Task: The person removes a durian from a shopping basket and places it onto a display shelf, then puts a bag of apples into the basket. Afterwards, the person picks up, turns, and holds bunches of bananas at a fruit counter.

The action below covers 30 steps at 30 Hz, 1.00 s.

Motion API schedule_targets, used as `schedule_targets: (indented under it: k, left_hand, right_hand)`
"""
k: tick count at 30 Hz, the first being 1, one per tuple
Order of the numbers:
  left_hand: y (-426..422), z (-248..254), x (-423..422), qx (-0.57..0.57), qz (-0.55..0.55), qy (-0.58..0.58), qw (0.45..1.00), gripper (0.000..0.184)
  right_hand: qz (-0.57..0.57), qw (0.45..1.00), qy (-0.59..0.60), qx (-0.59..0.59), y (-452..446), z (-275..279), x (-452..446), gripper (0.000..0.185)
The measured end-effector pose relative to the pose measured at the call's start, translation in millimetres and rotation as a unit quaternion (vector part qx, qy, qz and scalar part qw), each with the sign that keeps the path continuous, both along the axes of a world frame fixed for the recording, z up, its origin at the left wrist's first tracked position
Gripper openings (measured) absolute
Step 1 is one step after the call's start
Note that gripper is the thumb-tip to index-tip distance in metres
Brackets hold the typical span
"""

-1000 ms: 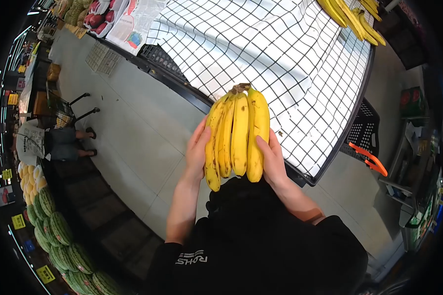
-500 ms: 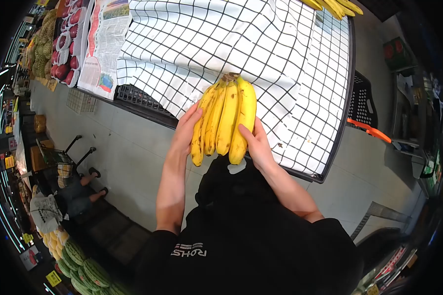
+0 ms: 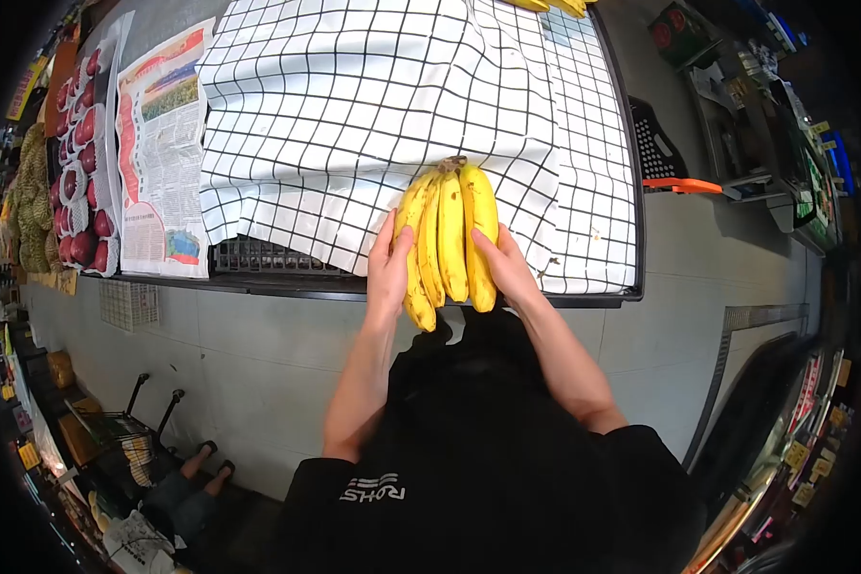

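Observation:
A bunch of yellow bananas (image 3: 454,239) with brown specks is between my two hands, its stem end pointing away from me. My left hand (image 3: 389,263) wraps the bunch's left side, thumb on top. On the right side my right hand (image 3: 509,263) grips it with the thumb over the outer banana. Beneath the stem end spreads a white cloth with a black grid (image 3: 354,115) on the display stand. The undersides of the bananas and several of my fingertips are hidden.
More bananas (image 3: 569,7) lie at the stand's far edge. Newspaper (image 3: 163,143) and red fruit in foam nets (image 3: 84,158) are to the left. An orange handle (image 3: 684,185) sits right of the stand. A person (image 3: 187,497) is near a cart (image 3: 115,421) at lower left.
The view has turned, so the stand's front edge now runs nearly level. Both hands still hold the bananas, and the left thumb has come further over the top of the bunch.

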State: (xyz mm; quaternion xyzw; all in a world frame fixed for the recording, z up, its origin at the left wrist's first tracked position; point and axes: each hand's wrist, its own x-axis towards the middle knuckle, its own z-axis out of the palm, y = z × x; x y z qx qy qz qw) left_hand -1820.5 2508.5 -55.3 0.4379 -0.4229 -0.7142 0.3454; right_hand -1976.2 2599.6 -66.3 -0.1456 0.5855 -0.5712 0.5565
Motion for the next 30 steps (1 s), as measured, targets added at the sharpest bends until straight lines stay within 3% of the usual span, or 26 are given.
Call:
schedule_targets:
  k: [2,5,11,16,18,26,28,30]
  left_hand:
    - [-4,-2,3,0.013,-0.021,0.018,1.000,0.052]
    - [-9,-5,3,-0.020,-0.026,-0.013,0.999,0.052]
    - [-12,-8,5,-0.139,-0.065,-0.126,0.980,0.050]
    - [-14,-5,4,-0.221,-0.078,-0.166,0.958,0.046]
    - [-18,-15,4,-0.244,-0.080,-0.131,0.957,0.046]
    - [-18,-23,6,-0.190,-0.083,-0.135,0.969,0.049]
    - [-14,-14,6,-0.142,-0.082,-0.108,0.981,0.042]
    - [-14,-22,8,-0.124,-0.071,-0.086,0.986,0.041]
  right_hand:
    - [-0.001,0.998,0.064,-0.001,-1,-9,-1,0.051]
    - [0.087,0.945,0.284,0.135,-5,-5,-9,0.070]
    - [0.163,0.868,0.403,0.241,-10,20,-8,0.071]
    - [0.151,0.858,0.419,0.255,-11,26,-3,0.070]
    - [0.144,0.862,0.419,0.247,-11,20,-3,0.070]
    - [0.123,0.880,0.409,0.209,-2,18,-7,0.067]
    - [0.111,0.883,0.414,0.193,7,17,-8,0.064]
    - [0.077,0.918,0.360,0.146,17,20,-11,0.060]
